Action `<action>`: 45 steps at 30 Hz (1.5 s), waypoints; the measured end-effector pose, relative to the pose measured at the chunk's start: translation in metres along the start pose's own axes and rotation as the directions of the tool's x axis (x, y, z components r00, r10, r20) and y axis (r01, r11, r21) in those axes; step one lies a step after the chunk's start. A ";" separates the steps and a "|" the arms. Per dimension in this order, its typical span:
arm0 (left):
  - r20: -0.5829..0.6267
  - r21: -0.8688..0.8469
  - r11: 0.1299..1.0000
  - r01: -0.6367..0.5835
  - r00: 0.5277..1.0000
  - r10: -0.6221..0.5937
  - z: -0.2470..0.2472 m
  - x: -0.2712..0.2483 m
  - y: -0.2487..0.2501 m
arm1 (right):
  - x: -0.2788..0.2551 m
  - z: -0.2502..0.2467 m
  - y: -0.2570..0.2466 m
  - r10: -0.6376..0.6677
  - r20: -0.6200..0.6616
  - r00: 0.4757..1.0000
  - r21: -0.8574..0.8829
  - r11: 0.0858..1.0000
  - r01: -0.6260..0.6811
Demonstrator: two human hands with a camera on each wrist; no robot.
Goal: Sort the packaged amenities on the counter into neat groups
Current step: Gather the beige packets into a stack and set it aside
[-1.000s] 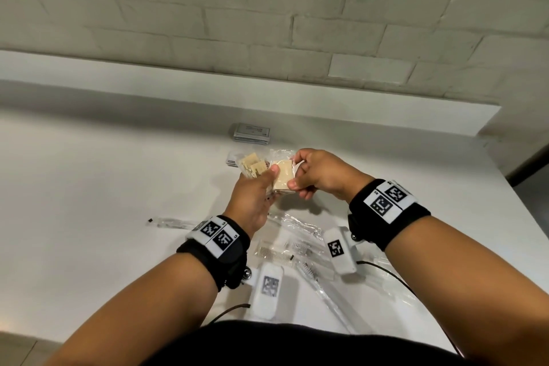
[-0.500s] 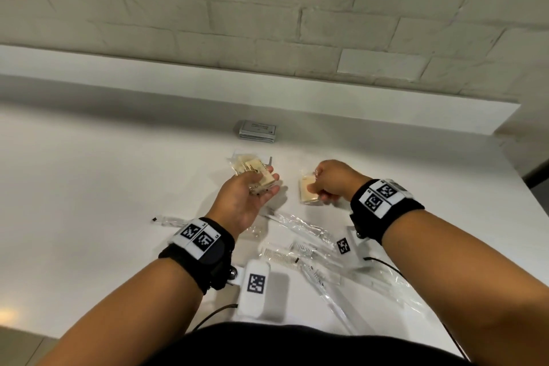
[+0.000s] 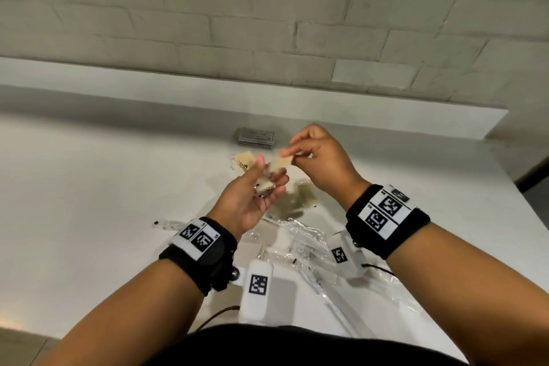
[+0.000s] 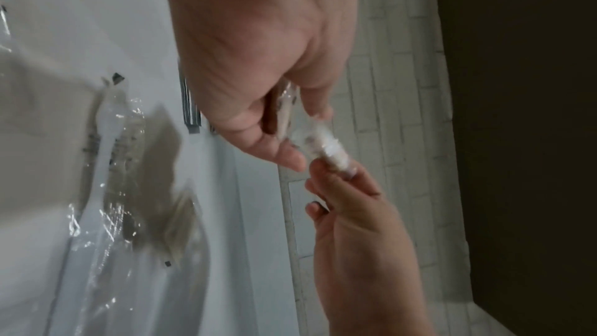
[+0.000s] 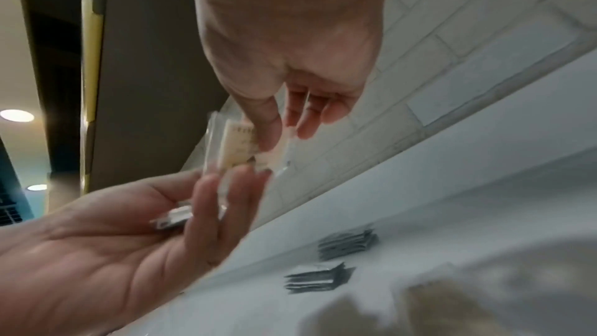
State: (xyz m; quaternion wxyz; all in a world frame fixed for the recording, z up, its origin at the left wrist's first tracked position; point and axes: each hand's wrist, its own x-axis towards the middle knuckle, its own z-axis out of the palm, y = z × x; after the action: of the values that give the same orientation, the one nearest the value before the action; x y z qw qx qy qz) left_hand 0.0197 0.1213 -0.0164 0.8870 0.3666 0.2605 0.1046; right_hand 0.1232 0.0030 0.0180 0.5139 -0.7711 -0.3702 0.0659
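Note:
My left hand (image 3: pixel 267 175) is raised palm-up above the white counter (image 3: pixel 89 187), its thumb and fingers holding a small stack of beige wrapped packets (image 3: pixel 264 187). Just right of it, my right hand (image 3: pixel 289 153) pinches one more beige packet (image 3: pixel 280 162) by its clear wrapper, the packet's edge reaching the left fingertips. The right wrist view shows this packet (image 5: pixel 236 144) under the right thumb, with the left hand's stack (image 5: pixel 174 219) below it. Another beige packet (image 3: pixel 245 162) lies on the counter behind the left thumb. A further packet (image 3: pixel 303 196) lies in shadow beneath the hands.
A stack of grey sachets (image 3: pixel 256 137) sits near the back ledge, and a second grey stack (image 5: pixel 316 277) shows in the right wrist view. Clear-wrapped toothbrushes (image 3: pixel 300 232) and a comb (image 3: pixel 279 258) lie near the front edge. One thin wrapped item (image 3: pixel 166 223) lies left of my left wrist.
My right hand has risen from the counter with a beige packet and brought it to the left hand. The left hand stayed raised with its packets.

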 end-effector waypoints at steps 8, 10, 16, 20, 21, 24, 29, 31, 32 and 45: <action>0.044 0.117 0.972 -0.204 0.979 0.200 0.004 -0.008 -0.004 | -0.015 -0.013 0.001 0.292 0.079 0.953 0.176 0.937 -0.302; 0.075 0.160 0.958 -0.240 0.970 0.230 0.006 -0.011 -0.005 | -0.016 -0.014 0.000 0.294 0.104 0.950 0.135 0.942 -0.307; 0.103 0.145 0.945 -0.293 0.955 0.280 0.006 -0.014 -0.007 | -0.019 -0.015 -0.012 0.320 0.171 0.932 0.159 0.925 -0.346; 0.091 0.072 0.965 -0.253 0.965 0.246 0.010 -0.016 -0.008 | -0.025 -0.012 -0.012 0.343 0.273 0.899 0.152 0.907 -0.392; 0.080 0.060 0.970 -0.234 0.970 0.229 0.010 -0.016 -0.009 | -0.025 -0.012 -0.012 0.334 0.244 0.911 0.175 0.908 -0.380; 0.006 0.022 0.976 -0.217 0.976 0.217 0.004 -0.013 -0.010 | -0.019 -0.019 -0.010 0.319 0.122 0.940 0.302 0.890 -0.341; -0.041 0.015 0.975 -0.220 0.974 0.221 -0.009 -0.011 -0.008 | -0.004 -0.046 -0.002 0.297 -0.184 0.937 -0.001 0.953 -0.302; -0.052 0.033 0.978 -0.205 0.977 0.206 -0.009 -0.010 -0.007 | -0.003 -0.056 -0.002 0.288 -0.074 0.955 -0.024 0.956 -0.291; -0.056 0.045 0.982 -0.185 0.981 0.187 -0.009 -0.009 -0.007 | -0.004 -0.058 -0.002 0.291 0.033 0.956 -0.003 0.957 -0.291; -0.016 0.136 0.990 0.030 0.999 -0.029 -0.022 -0.003 -0.006 | 0.027 -0.046 0.023 0.410 0.299 0.862 -0.520 0.827 -0.214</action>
State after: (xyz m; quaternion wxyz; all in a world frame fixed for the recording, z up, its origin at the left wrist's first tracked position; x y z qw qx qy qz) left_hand 0.0056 0.1289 -0.0332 0.8595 0.4216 0.2788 0.0761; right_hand 0.1763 -0.0180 0.0274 0.2072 -0.8929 -0.3373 0.2144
